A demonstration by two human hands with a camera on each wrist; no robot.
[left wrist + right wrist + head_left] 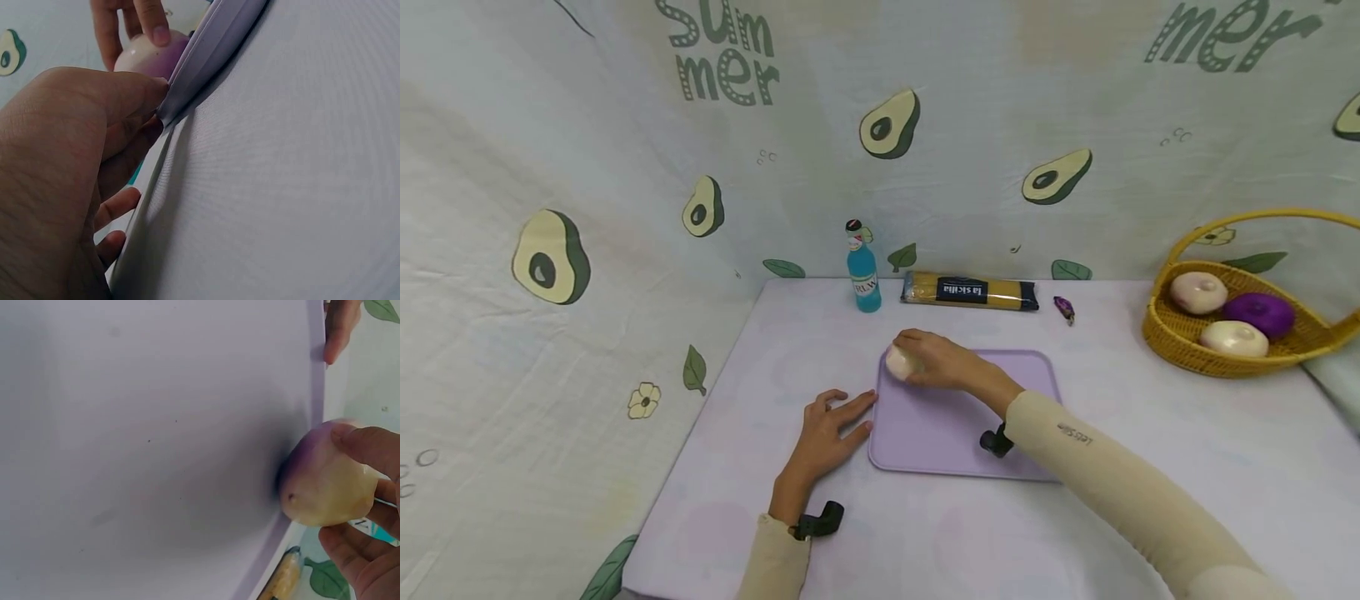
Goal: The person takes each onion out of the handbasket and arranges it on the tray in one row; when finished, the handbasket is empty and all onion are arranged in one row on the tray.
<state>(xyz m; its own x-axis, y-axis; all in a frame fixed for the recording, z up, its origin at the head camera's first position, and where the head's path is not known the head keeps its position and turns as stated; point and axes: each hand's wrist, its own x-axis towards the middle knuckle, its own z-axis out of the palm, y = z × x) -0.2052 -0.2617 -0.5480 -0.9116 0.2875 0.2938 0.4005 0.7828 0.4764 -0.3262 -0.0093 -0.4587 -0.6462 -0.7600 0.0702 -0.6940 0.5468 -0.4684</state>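
Note:
My right hand holds a round white-and-purple vegetable, like a turnip or an onion, at the far left corner of the lavender tray. Its thumb and fingers wrap the sides in the right wrist view. Beneath the vegetable the tray surface is shadowed; whether the two touch I cannot tell. My left hand lies on the table left of the tray, its fingers spread and extended. One fingertip meets the tray's left rim. In the left wrist view, that hand's thumb side is close against the rim.
Behind the tray stand a blue bottle and a pasta packet, with a small purple wrapped piece to their right. At the right, a yellow handled basket contains two whitish round vegetables and a purple one.

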